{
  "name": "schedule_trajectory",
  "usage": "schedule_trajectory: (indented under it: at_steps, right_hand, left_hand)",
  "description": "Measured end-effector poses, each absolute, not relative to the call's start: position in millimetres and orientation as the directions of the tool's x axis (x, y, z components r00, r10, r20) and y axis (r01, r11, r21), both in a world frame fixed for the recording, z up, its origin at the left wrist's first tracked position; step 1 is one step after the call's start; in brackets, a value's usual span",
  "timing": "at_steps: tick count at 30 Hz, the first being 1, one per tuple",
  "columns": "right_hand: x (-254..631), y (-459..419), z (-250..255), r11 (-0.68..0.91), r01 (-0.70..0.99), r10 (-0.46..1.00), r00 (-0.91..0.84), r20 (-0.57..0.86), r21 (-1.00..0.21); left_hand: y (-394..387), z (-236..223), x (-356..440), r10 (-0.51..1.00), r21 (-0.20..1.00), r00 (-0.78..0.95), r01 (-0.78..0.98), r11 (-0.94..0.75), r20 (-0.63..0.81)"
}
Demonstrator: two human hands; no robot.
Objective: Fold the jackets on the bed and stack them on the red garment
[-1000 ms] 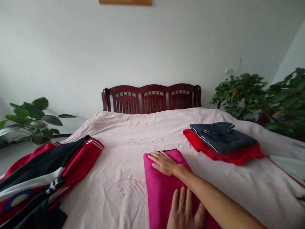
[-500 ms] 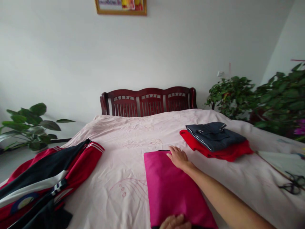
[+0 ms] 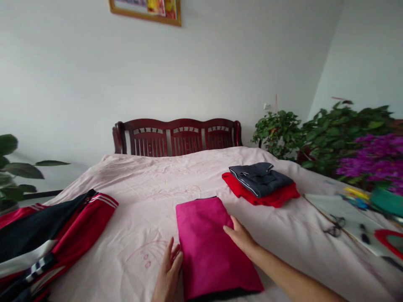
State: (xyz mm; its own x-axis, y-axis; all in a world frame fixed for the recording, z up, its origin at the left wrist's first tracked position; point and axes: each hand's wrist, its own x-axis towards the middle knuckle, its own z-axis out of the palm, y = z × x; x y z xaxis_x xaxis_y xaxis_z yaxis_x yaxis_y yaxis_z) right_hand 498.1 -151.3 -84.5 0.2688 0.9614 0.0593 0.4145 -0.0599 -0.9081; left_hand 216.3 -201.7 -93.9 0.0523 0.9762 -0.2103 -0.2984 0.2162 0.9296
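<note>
Pink cloth folded into a flat block on the bed, just right of bottom centre in the frame. Left hand close by the left edge, fingers loosely apart, not visibly closed on anything. Right hand at the right edge, thumb laid over the top; other fingers mostly hidden, so impossible to tell, pinching or merely touching.

Step in hand, by the look of things: squaring up the sides. Best to bring both palms in evenly from left and right, with light pressure only; push too hard and risk buckling the middle into a ridge. Set both hands level, rather than one far ahead, to avoid skewing the block. Mind the dark hem at the lower end, showing past the pink: tuck under or line up before pressing. Smooth slight unevenness outward with flat fingers. Probably soft and prone to shifting in layers, so better supported from beneath than by the top layer alone.

Well apart from all this, dark shirt on red garment at centre right, and red-and-navy clothes at lower left.
</note>
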Motion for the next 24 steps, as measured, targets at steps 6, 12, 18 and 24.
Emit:
schedule_trajectory:
  at_steps: [6, 12, 18, 24]
  right_hand:
    - [487.0, -175.6, -54.8, -0.338, -0.255, 0.931, 0.053, -0.362, -0.906]
    - [488.3, -182.4, -35.9, -0.626, -0.376, 0.772, -0.181, -0.609, -0.683]
    - [486.6, -188.3, -40.9, -0.559, -0.309, 0.829, -0.233, -0.509, -0.769]
    - [472.9, -190.8, -52.5, -0.495, -0.236, 0.857, -0.293, -0.425, -0.836]
  left_hand:
    - [-195.9, -89.4, 210.1, 0.912, 0.769, 0.118, -0.502, 0.396, -0.393]
    - [-197.4, -97.3, 206.4, 0.970, 0.896, 0.106, -0.372, 0.242, -0.218]
    - [-192.6, -105.8, 202.9, 0.999, 0.999, 0.032, 0.047, -0.020, 0.019]
    - [-174.2, -111.4, 185.3, 0.984, 0.910, 0.023, 0.378, -0.170, 0.174]
